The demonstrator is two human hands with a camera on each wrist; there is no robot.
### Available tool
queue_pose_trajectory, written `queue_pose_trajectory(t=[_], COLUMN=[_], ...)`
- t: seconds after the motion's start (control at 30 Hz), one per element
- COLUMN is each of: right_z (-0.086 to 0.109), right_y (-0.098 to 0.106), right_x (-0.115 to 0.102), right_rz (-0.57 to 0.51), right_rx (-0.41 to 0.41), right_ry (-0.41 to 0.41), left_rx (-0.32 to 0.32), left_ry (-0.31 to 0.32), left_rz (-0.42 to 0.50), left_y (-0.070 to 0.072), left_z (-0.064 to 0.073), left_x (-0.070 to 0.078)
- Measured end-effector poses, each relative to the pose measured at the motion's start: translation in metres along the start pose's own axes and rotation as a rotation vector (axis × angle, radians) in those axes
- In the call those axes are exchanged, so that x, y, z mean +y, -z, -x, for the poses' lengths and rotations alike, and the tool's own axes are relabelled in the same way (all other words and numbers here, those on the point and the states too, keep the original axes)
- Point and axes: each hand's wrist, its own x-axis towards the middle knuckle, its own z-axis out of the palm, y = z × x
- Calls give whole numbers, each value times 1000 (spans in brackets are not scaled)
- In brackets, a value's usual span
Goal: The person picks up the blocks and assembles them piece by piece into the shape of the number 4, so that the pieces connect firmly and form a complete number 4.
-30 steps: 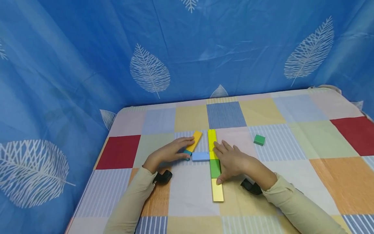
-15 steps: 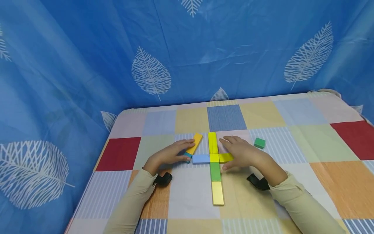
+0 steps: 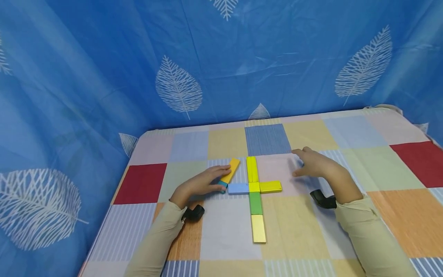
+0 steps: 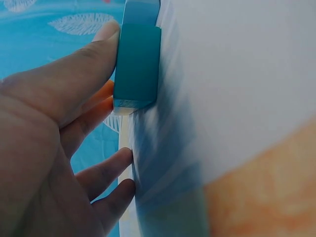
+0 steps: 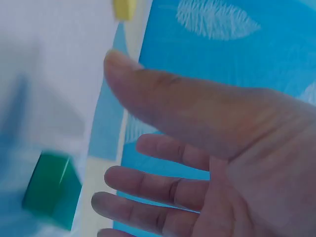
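Flat coloured blocks form a cross on the cloth. It has a light blue block at left, a small yellow square at centre and a yellow block at right. My left hand rests with fairly straight fingers over a slanted orange block, its thumb against a teal block. Above the cloth, to the right of the cross, hovers my right hand, fingers apart and holding nothing. The small green block near its fingers shows in the right wrist view; the hand hides it in the head view.
Up from the centre runs another yellow block; a green block and a gold block extend towards me. The patchwork cloth covers the table. A blue leaf-print curtain hangs behind and at left.
My right hand has left the cross and moved right, over the small green block. The yellow block at the cross's right, earlier covered by that hand, is now uncovered. My left hand stays put.
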Motion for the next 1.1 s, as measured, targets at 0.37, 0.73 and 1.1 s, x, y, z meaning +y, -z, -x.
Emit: queue_pose_trajectory(t=[0.37, 0.73, 1.1], right_z=[-2, -7, -8], right_y=[5, 1, 2], right_x=[24, 24, 19], right_rz=[21, -32, -25], right_rx=[-33, -72, -84], right_ry=[-108, -131, -118], left_rx=[-3, -7, -5], left_ry=[-15, -9, 10], left_rz=[12, 25, 21], left_y=[2, 1, 4], left_z=[0, 1, 2], left_x=[1, 1, 2])
